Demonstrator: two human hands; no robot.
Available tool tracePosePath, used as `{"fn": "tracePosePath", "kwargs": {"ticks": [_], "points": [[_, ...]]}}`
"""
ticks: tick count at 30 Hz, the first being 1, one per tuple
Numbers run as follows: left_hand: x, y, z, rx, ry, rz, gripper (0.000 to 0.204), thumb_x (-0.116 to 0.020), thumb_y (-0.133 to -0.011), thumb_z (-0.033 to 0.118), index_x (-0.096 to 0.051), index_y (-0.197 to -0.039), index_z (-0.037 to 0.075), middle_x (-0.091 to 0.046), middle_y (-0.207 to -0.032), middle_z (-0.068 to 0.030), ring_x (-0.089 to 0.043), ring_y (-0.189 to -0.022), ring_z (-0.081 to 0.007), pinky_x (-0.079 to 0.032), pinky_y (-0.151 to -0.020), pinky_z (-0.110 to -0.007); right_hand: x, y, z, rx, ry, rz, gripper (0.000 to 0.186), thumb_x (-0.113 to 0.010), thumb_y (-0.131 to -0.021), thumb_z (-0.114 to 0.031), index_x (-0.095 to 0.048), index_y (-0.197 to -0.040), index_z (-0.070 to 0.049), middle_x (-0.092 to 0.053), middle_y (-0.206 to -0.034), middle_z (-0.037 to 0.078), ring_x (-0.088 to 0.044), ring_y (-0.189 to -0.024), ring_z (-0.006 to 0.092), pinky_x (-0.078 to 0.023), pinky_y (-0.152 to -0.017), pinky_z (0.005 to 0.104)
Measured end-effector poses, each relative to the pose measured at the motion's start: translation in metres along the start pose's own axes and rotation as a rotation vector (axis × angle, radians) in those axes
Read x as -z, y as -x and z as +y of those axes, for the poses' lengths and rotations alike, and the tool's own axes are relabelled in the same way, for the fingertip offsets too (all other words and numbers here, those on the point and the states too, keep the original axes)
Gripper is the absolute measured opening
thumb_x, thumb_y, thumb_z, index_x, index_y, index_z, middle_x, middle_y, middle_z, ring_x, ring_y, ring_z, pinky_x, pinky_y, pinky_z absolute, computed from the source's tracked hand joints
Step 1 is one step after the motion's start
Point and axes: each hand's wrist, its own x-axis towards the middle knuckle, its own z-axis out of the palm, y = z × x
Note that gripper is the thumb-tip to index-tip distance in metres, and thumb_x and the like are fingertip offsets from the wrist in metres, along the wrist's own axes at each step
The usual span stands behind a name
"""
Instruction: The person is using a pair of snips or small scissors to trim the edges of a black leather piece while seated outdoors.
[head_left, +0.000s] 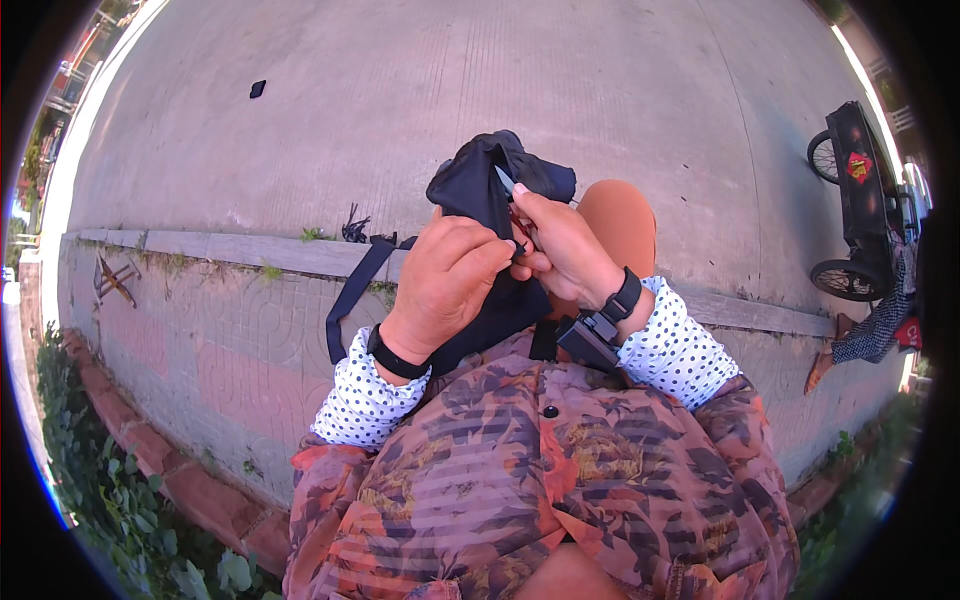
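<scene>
Metal at the fingertips: a slim, pointed silver blade with red at its grip (504, 179) is clamped in the right hand (570, 240), thumb near the metal, tip angled toward the upper centre of the frame.
Left pinch: thumb and forefinger of the left hand (450, 275) are together, apparently on the cloth's edge, just beside the right fingertips.
Navy cloth: the dark, soft fabric piece with an open fold (465, 180) lies bunched at the centre of the frame, around the blade; a slip could pierce a layer hidden beneath.
Skin risk: with the hands nearly touching, a sudden give in the fabric could drive the point toward a finger.
Knee: the orange-brown clothed knee (617, 225), right of the cloth, offers a poor brace; any shift of the leg could jog the tip.
Strap: a flat dark fabric band (357, 295) trails at centre left, where a snag could tug the work askew.
Kerb: dark, stringy scraps (354, 225) lie by the pale stone edging (230, 243), left of centre.
</scene>
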Motion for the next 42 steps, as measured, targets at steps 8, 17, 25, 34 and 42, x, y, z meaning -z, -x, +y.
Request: {"fn": "tracePosePath", "kwargs": {"ticks": [8,17,25,34,42], "points": [[0.006,0.003,-0.004,0.045,0.08,0.065,0.014,-0.063,-0.09,-0.003,-0.064,-0.104,0.002,-0.065,-0.097,-0.011,-0.062,-0.086,-0.0282,-0.049,-0.075,-0.034,0.01,0.0,0.005,0.055,0.011,-0.078,0.042,-0.039,-0.108,-0.034,-0.058,-0.098,0.001,-0.039,-0.057,-0.001,-0.031,-0.045,0.0104,-0.036,-0.048,0.0291],[0.017,0.005,-0.013,0.298,0.161,0.235,0.011,-0.061,-0.095,-0.001,-0.061,-0.106,0.0,-0.064,-0.095,-0.0117,-0.061,-0.084,-0.0247,-0.048,-0.076,-0.031,0.016,0.014,0.002,0.001,0.03,-0.04,0.047,-0.034,-0.11,-0.035,-0.061,-0.104,0.003,-0.037,-0.057,-0.003,-0.031,-0.047,0.0086,-0.035,-0.049,0.0261],[0.013,0.004,-0.011,0.251,0.133,0.184,0.011,-0.064,-0.093,0.0,-0.063,-0.104,0.001,-0.065,-0.096,-0.0116,-0.061,-0.086,-0.0272,-0.048,-0.077,-0.034,0.011,0.018,-0.002,0.018,0.081,-0.067,0.049,-0.032,-0.11,-0.037,-0.06,-0.107,0.003,-0.039,-0.059,-0.003,-0.03,-0.045,0.0081,-0.037,-0.051,0.0264],[0.002,-0.003,-0.003,0.131,0.154,0.147,0.012,-0.066,-0.09,0.002,-0.066,-0.102,0.003,-0.066,-0.092,-0.0117,-0.062,-0.085,-0.0302,-0.048,-0.075,-0.036,0.002,0.002,-0.006,0.047,0.01,-0.07,0.045,-0.036,-0.108,-0.037,-0.056,-0.104,0.003,-0.043,-0.062,0.001,-0.031,-0.046,0.0114,-0.04,-0.052,0.0308],[0.006,-0.002,-0.002,0.094,0.132,0.094,0.011,-0.063,-0.092,-0.001,-0.062,-0.103,0.001,-0.066,-0.096,-0.0132,-0.063,-0.087,-0.0305,-0.049,-0.078,-0.037,-0.005,-0.002,-0.004,0.046,-0.061,0.012,0.04,-0.041,-0.108,-0.039,-0.052,-0.087,-0.007,-0.044,-0.062,0.001,-0.03,-0.045,0.0095,-0.041,-0.053,0.0303]]}}
